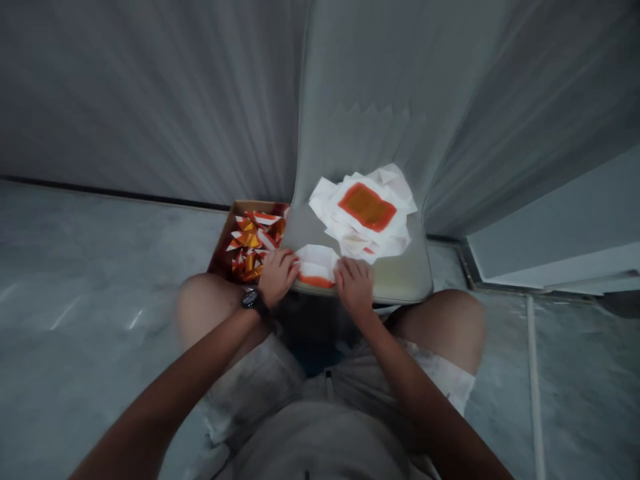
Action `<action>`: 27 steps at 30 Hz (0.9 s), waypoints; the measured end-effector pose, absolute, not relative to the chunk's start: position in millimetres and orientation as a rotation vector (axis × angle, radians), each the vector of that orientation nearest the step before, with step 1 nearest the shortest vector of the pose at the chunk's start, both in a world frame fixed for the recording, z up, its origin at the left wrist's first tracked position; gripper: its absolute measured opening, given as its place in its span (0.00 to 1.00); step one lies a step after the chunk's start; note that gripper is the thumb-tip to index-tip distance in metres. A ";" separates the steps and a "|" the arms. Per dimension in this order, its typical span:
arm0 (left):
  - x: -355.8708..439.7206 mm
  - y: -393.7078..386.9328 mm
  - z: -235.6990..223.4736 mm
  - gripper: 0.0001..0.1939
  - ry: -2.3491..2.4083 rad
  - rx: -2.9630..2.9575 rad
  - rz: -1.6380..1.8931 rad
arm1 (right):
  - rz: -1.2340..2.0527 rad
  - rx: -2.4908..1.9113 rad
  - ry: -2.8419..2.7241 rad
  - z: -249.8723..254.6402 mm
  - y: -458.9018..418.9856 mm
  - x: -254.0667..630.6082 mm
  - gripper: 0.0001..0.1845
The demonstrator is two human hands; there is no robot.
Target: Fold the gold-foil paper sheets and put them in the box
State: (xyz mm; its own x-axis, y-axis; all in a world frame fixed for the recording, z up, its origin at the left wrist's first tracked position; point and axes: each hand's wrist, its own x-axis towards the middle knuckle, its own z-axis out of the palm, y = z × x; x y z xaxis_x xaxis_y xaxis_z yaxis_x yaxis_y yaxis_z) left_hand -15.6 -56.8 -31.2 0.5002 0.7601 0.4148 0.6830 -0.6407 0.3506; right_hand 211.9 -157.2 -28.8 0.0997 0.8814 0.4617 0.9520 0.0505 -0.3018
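A white paper sheet with an orange edge [319,259] lies at the front of the chair seat, partly folded. My left hand [278,275], with a dark watch above it on the wrist, has its fingers closed on the sheet's left end. On the right end, my right hand [355,283] grips the same sheet with bent fingers. Just beyond it is a loose pile of white paper sheets [327,200], the top one bearing an orange and gold rectangle [367,207]. Several folded orange, white and gold paper pieces [253,237] fill a box to the left.
The grey chair [405,283] stands between my knees, its tall back facing me. The cardboard box [220,257] sits against its left side. Grey curtains [200,100] hang behind, and a white panel [565,220] is on the right. The floor [90,300] looks like marble.
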 end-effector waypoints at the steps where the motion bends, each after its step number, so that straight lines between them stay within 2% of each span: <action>1: -17.4 -55.9 -29.7 0.16 1.224 2.615 0.799 | -0.159 -1.852 -1.804 -28.2 -157.3 212.5 0.17; 8: -18.6 -50.5 -35.8 0.19 1.279 2.568 0.885 | -0.148 -1.874 -1.801 -25.1 -148.7 218.5 0.16; 12: -16.7 -50.4 -36.2 0.17 1.225 2.616 0.838 | -0.158 -1.795 -1.858 -27.2 -151.3 220.1 0.13; 16: -20.8 -48.7 -29.1 0.16 1.157 2.674 0.752 | -0.175 -1.750 -1.925 -30.2 -156.6 221.5 0.14; 20: -32.6 -47.5 -21.4 0.17 1.015 2.740 0.618 | -0.206 -1.718 -1.998 -31.6 -164.6 226.2 0.17; 24: -45.6 -47.5 -19.2 0.25 0.824 2.795 0.532 | -0.170 -1.651 -2.150 -29.9 -168.5 233.3 0.33; 27: -50.3 -46.0 -21.6 0.25 0.754 2.827 0.572 | -0.182 -1.652 -2.229 -28.4 -162.2 239.5 0.32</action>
State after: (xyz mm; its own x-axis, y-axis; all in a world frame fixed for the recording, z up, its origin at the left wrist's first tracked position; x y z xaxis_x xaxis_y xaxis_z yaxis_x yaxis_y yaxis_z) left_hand -50.3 -46.0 -21.6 0.7997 0.5070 0.3215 0.4457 -0.8602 0.2478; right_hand 239.5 -162.2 -28.4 -0.2524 0.8989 0.3581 0.9450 0.3086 -0.1084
